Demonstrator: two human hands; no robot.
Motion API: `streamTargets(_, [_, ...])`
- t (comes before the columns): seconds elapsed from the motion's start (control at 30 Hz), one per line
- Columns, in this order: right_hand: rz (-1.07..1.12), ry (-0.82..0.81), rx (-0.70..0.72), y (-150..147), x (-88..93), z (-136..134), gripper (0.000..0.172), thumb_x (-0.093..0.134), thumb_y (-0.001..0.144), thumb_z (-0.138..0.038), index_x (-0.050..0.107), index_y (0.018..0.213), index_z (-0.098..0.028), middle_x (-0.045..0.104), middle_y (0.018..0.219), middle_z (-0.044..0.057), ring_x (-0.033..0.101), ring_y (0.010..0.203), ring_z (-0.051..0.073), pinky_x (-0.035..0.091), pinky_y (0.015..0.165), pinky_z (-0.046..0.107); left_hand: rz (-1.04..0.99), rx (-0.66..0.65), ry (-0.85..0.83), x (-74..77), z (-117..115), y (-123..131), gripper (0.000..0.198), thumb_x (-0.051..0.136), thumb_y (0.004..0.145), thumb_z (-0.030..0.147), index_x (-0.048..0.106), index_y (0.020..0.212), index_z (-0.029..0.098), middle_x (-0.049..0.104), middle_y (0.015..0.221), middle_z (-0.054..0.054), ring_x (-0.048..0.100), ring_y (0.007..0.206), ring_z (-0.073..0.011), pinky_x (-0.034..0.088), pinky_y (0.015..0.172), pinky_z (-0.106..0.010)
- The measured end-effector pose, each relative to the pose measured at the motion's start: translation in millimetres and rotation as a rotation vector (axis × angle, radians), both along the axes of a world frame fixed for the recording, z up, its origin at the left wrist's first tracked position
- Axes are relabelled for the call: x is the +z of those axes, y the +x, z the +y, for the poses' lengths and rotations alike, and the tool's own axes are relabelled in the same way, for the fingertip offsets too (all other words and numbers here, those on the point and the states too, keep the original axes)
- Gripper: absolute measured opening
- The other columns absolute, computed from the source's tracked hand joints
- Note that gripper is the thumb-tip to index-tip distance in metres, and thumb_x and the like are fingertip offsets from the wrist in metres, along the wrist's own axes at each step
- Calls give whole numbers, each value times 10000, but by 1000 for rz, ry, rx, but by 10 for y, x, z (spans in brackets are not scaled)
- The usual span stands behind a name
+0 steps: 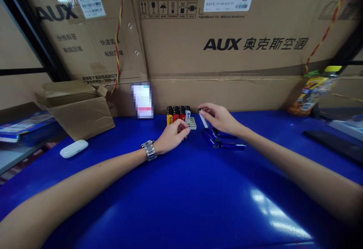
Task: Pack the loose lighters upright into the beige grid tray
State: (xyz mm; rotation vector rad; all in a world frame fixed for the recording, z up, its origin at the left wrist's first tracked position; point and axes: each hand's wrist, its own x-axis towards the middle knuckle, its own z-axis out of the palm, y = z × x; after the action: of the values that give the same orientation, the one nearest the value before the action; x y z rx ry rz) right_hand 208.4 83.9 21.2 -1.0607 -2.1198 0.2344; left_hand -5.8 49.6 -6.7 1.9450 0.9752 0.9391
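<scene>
A small pale tray (193, 123) stands on the blue table (181, 188) with several upright lighters (178, 113) in yellow, red and white. My left hand (172, 137), with a metal watch at the wrist, rests in front of the tray with fingers curled near its edge. My right hand (219, 118) pinches a white lighter (203, 120), tilted, just right of the tray. Several blue lighters (219, 140) lie loose on the table below my right hand.
An open cardboard box (76, 107) sits at the left, with a white case (73, 148) before it. Big AUX cartons (227, 41) wall off the back. A yellow-capped bottle (313, 90) and a dark flat object (331, 143) lie at the right.
</scene>
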Motion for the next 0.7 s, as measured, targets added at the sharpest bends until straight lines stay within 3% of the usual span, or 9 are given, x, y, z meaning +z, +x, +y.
streamTargets(0.17, [251, -130, 210, -375, -67, -285, 260, 568, 831, -352, 562, 1026, -181, 651, 903, 63, 621, 768, 167, 518, 722, 331, 23, -87, 154, -20, 0, -8, 300, 533, 875, 354, 485, 1091, 152, 596, 1068, -105, 579, 917, -199, 452, 813, -348])
streamTargets(0.33, [246, -164, 275, -439, -94, -359, 212, 549, 844, -355, 558, 965, -181, 651, 843, 45, 623, 726, 147, 513, 655, 290, 74, -98, 179, -16, 11, -15, 193, 461, 903, 320, 527, 931, 141, 607, 879, -71, 561, 782, -175, 442, 714, -307])
streamTargets(0.47, [70, 21, 147, -268, 21, -318, 240, 482, 884, -367, 588, 964, -166, 675, 874, 61, 625, 754, 151, 485, 686, 285, -81, -99, 44, 1, 15, -5, 223, 429, 921, 341, 505, 956, 134, 558, 759, -28, 528, 672, -130, 437, 665, -269])
streamTargets(0.57, [-191, 127, -17, -75, 122, -265, 287, 437, 899, -385, 625, 892, -168, 675, 801, 55, 612, 698, 158, 457, 674, 300, -223, -31, -83, 21, 9, -2, 298, 414, 925, 426, 500, 981, 146, 415, 629, 40, 413, 534, -96, 382, 538, -225])
streamTargets(0.7, [-575, 17, -244, 202, 178, -177, 433, 361, 899, -500, 663, 914, -190, 668, 743, 80, 613, 654, 207, 422, 600, 326, -358, -68, -309, 55, -2, -17, 497, 327, 919, 553, 518, 708, 146, 260, 490, 79, 239, 398, -60, 245, 427, -199])
